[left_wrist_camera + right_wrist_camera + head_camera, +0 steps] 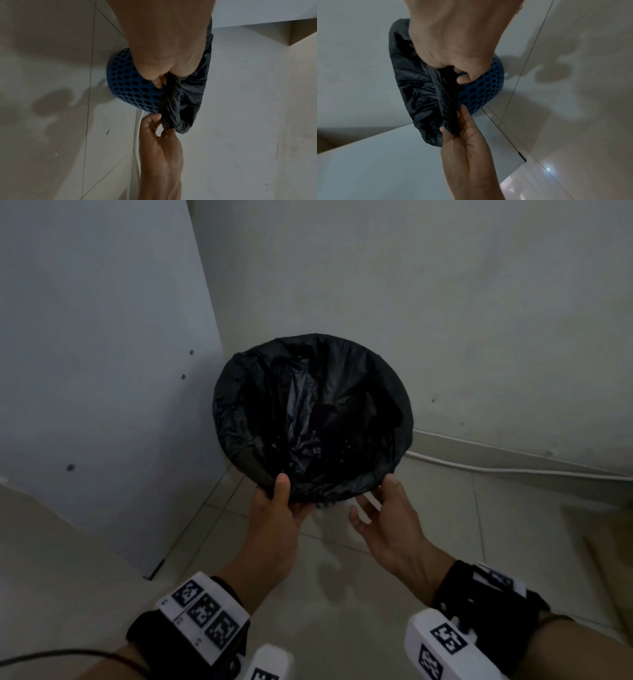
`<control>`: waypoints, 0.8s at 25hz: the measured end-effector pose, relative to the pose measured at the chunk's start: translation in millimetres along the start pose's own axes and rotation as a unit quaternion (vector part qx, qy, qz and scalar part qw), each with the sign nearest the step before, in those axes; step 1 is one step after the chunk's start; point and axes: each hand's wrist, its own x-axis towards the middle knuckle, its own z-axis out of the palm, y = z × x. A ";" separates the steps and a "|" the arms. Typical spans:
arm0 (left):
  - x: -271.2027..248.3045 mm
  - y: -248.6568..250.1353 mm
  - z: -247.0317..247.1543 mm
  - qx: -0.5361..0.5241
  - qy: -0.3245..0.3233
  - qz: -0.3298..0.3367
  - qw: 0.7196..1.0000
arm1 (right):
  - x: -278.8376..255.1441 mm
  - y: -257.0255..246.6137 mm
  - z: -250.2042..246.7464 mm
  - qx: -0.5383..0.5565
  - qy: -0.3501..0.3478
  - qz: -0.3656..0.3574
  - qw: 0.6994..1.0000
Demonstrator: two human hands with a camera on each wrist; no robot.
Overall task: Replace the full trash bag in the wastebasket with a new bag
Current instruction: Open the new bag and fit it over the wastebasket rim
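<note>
A black trash bag [308,412] lines the blue perforated wastebasket [130,92], which stands on the floor in a corner. The bag's edge is folded over the rim, and only dark crumpled plastic shows inside. My left hand [274,501] grips the near rim, thumb on top and fingers under the folded edge. My right hand [380,501] is just to its right, thumb at the rim. In the left wrist view the right hand [163,128] pinches the bag's hem. In the right wrist view the right hand's fingers [462,78] curl on the fold beside the wastebasket [481,92].
A white panel [102,371] stands close on the left and a pale wall [445,302] behind the basket. A white cable [496,467] runs along the wall's foot to the right. Tiled floor [342,559] lies between me and the basket.
</note>
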 end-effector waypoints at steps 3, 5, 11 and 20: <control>4.8 1.0 1.6 -0.029 0.007 -0.004 1.000 | 4.0 3.3 1.0 0.001 0.016 -0.027 1.000; 6.6 0.4 1.1 -0.054 0.014 -0.007 0.998 | 5.3 6.6 -1.5 0.019 0.027 -0.017 0.999; 9.5 1.3 -1.3 -0.046 0.007 0.014 0.999 | 9.1 -0.1 -6.3 0.002 0.025 0.035 0.999; 9.2 -3.7 -6.3 -0.015 0.036 0.053 0.998 | 17.9 1.6 -9.8 -0.019 0.021 0.034 0.999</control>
